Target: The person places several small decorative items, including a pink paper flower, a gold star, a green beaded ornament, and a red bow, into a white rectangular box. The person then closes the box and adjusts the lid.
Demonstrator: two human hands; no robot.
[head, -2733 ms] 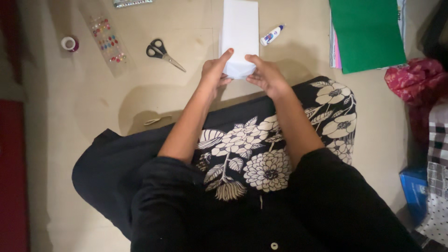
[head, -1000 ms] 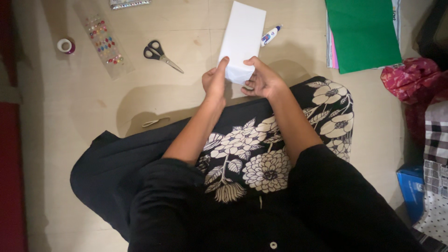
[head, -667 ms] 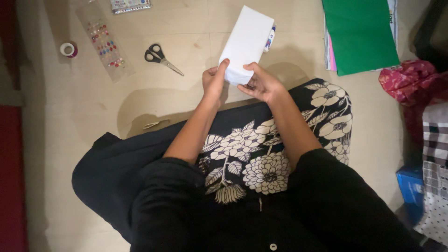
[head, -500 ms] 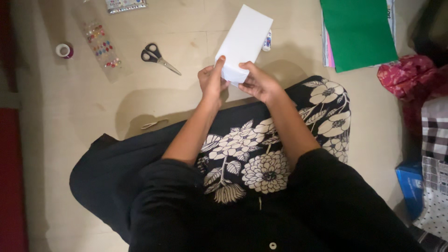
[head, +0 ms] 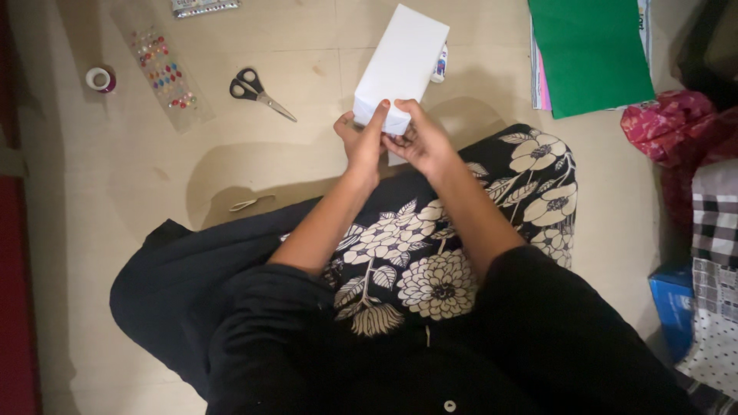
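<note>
A folded white paper is held up over the beige floor, its far end tilted to the right. My left hand pinches its near left corner, thumb on top. Pressed close beside it, my right hand grips the near right corner. A small glue bottle lies on the floor, mostly hidden behind the paper's right edge. My lap, in black cloth with white flowers, lies just below both hands.
Black-handled scissors lie left of the paper. Further left are a strip of coloured gem stickers and a tape roll. A stack of green and pink sheets lies at the upper right. Red cloth and a blue box sit at the right.
The paper was lifted and its far end swung to the right, covering most of the glue bottle. Both hands drew together at its near end.
</note>
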